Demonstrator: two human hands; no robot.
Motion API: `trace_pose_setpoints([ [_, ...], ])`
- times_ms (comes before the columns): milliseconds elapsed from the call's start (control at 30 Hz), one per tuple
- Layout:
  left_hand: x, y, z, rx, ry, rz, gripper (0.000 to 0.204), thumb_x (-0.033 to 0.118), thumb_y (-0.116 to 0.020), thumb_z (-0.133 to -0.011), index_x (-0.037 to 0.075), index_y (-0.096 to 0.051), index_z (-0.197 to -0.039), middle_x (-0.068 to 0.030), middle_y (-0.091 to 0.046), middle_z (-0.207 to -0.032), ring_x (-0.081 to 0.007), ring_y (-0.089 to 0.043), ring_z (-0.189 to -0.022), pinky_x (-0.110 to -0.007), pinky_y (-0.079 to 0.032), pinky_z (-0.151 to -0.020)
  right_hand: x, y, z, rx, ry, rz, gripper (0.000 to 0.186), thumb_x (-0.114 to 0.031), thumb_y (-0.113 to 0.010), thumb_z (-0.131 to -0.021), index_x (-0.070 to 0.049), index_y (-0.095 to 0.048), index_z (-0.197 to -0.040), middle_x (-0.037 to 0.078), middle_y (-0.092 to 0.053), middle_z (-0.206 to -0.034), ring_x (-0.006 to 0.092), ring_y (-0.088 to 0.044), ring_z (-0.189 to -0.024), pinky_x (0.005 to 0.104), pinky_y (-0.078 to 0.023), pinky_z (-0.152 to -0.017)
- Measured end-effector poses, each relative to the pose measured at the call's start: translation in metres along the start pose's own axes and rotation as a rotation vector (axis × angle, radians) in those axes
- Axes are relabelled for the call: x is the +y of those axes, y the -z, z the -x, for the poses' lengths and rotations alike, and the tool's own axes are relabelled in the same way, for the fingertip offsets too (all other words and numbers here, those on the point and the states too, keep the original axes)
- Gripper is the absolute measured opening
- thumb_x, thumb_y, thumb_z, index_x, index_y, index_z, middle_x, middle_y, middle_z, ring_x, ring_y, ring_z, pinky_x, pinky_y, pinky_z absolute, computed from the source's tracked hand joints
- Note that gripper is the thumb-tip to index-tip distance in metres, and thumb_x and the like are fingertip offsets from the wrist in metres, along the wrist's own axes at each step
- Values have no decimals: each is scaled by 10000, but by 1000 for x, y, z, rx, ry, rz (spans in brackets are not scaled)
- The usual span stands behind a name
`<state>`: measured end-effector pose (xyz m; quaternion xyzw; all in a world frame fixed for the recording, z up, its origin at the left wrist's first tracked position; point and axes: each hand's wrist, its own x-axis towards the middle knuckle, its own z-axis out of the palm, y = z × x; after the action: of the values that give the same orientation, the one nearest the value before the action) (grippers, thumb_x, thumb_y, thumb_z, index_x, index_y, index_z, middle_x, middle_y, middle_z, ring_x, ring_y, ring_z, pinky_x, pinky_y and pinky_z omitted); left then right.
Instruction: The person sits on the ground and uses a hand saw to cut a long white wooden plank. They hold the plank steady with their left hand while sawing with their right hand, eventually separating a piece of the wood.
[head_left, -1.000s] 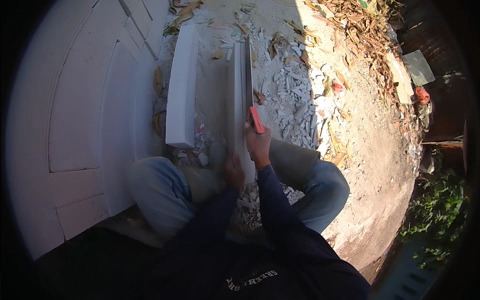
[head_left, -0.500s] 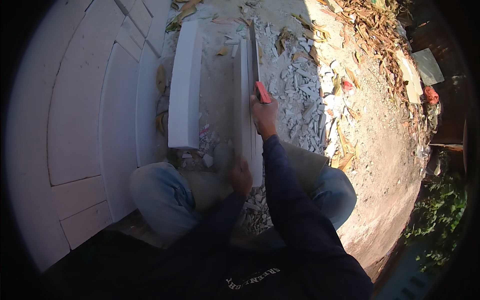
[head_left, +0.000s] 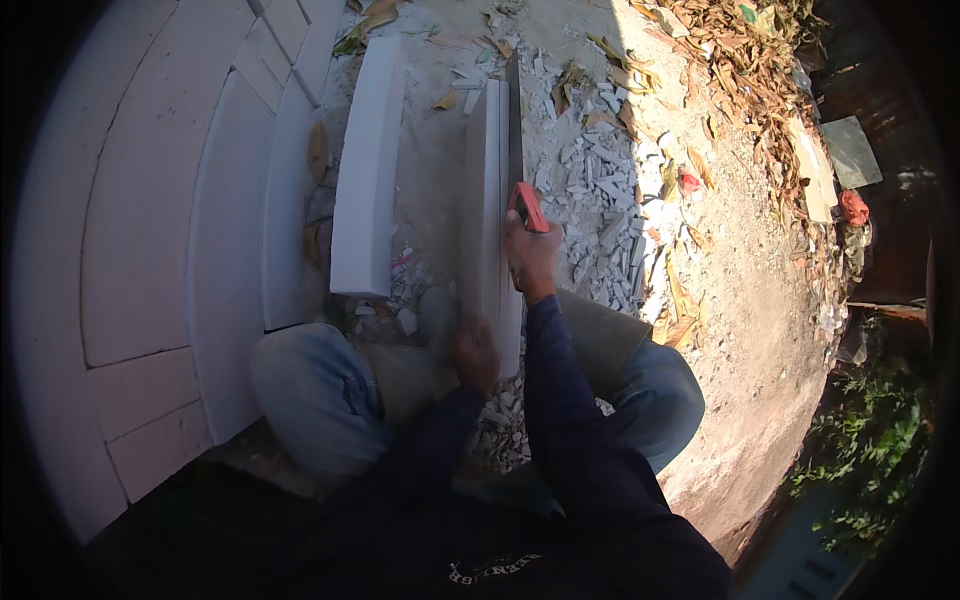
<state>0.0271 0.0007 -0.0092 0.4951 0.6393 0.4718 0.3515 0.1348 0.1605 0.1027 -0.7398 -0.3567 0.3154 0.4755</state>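
Note:
Between my knees lies a long, narrow white block, pointing away from me, with a thin groove along its length. My right hand is closed round the red handle of a handsaw. The saw's long dark blade runs forward along the block's right side. At the block's near end, my left hand grips its left edge; some of its fingers are in shadow. A second white block, thicker and apart from the first, lies to the left.
A wall of large pale blocks rises on the left. White broken chips cover the ground right of the block. Dry leaves pile up at the far right, and green plants grow at the lower right.
My right hand has drawn the saw back toward me along the block. My left hand stays at the near end. The whole view has shifted slightly.

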Motion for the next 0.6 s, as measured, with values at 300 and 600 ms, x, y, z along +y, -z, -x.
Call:
trace_pose_setpoints([
  [300, 6, 15, -5, -69, 129, -46, 447, 357, -468, -1064, -27, -683, -1144, -297, -674, -897, -457, -681, -863, -469, -520, -727, 21, 13, 75, -115, -14, 31, 205, -124, -728, -871, 65, -684, -934, 69, -639, -714, 125, -576, -688, 316, -488, -675],
  [600, 13, 5, -7, -118, 183, 33, 485, 369, -476, -1062, -68, -654, -1171, -327, -658, -898, -478, -668, -893, -471, -517, -733, 11, 17, 63, -32, 65, 0, 226, -145, -715, -890, 73, -675, -844, 100, -581, -607, 94, -533, -632, 331, -462, -609],
])
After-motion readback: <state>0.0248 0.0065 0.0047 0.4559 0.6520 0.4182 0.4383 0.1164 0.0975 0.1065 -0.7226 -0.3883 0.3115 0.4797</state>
